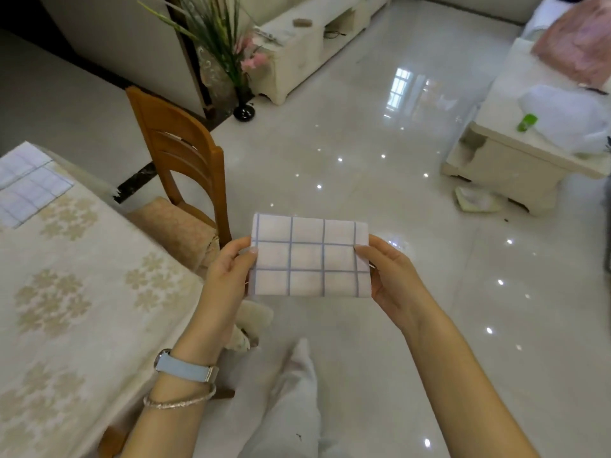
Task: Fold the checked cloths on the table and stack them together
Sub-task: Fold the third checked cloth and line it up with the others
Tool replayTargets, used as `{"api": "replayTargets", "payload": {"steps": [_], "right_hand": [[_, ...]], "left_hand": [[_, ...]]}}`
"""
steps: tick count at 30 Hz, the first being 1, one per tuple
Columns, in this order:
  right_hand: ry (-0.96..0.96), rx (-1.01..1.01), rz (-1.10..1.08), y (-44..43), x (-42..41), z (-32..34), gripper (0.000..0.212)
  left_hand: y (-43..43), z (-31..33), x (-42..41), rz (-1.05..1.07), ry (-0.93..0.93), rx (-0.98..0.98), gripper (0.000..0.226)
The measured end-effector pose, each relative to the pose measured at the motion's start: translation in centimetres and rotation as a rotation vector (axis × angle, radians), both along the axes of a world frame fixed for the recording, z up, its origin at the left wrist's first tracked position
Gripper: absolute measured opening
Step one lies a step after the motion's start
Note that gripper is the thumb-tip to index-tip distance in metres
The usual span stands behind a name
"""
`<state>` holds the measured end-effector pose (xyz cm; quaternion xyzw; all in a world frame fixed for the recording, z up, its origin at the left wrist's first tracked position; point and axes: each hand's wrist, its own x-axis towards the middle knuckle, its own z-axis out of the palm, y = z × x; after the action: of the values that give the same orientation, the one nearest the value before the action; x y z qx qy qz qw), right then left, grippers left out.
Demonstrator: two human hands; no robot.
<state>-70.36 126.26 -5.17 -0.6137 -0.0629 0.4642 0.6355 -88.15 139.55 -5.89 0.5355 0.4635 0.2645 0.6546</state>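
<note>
Folded checked cloth [307, 256]: white with blue grid lines, folded to a compact rectangle, long side horizontal, face toward the camera. It is off the table [82, 259], out past its right edge, held in the air above the glossy floor [363, 143].

Left hand [228, 276]: pinches the cloth's left edge, thumb on the front face, fingers behind. This is the hand nearer the table. Right hand [393, 276]: pinches the right edge the same way, thumb in front and fingers behind, on the side farther from the table. The cloth spans flat between the two hands; neither hand touches the table.

Left wrist: pale blue watch [185, 368] and a thin bangle [180, 399], over the table's right edge.

Second checked cloth [26, 190]: lies flat on the table's far-left part, partly cut off by the frame edge, well apart from the held cloth. How it is folded cannot be told.

Table cover: cream, with pale floral print.

Wooden chair [178, 150]: stands at the table's right side, just beyond the corner, with a padded seat.

Further right of the table, across the floor: cream low cabinet [515, 166] with a green bottle [527, 122] on top.
</note>
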Motion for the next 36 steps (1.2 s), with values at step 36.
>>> {"api": "replayTargets", "payload": {"steps": [36], "right_hand": [[-0.057, 0.022, 0.846, 63.4, 33.8, 0.9, 0.023]], "left_hand": [[44.4, -0.1, 29.5, 0.858, -0.040, 0.017, 0.021]]}}
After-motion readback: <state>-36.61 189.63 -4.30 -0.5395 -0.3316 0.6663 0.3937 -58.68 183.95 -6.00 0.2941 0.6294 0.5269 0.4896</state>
